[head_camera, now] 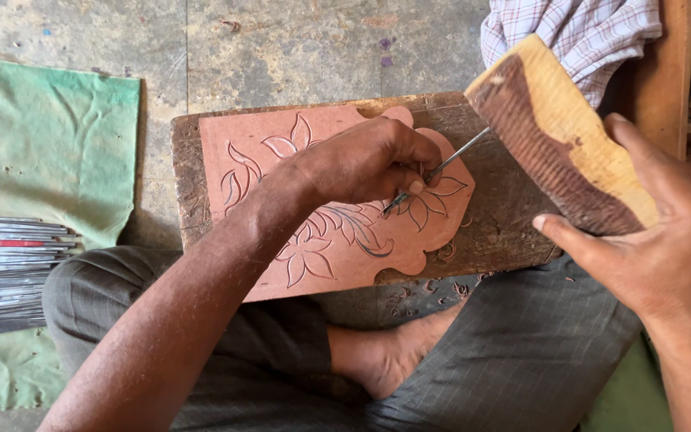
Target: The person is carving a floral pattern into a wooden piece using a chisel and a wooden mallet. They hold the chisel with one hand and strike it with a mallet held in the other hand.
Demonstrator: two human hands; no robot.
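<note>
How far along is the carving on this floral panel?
Done: outlines cut on the leaves and lower flower of the panel. In hand: left hand sets the chisel on a right-side leaf; right hand raises the wooden mallet. Left: the background looks uncut.

No packages, labels, signs or screens are anywhere in sight here.
</note>
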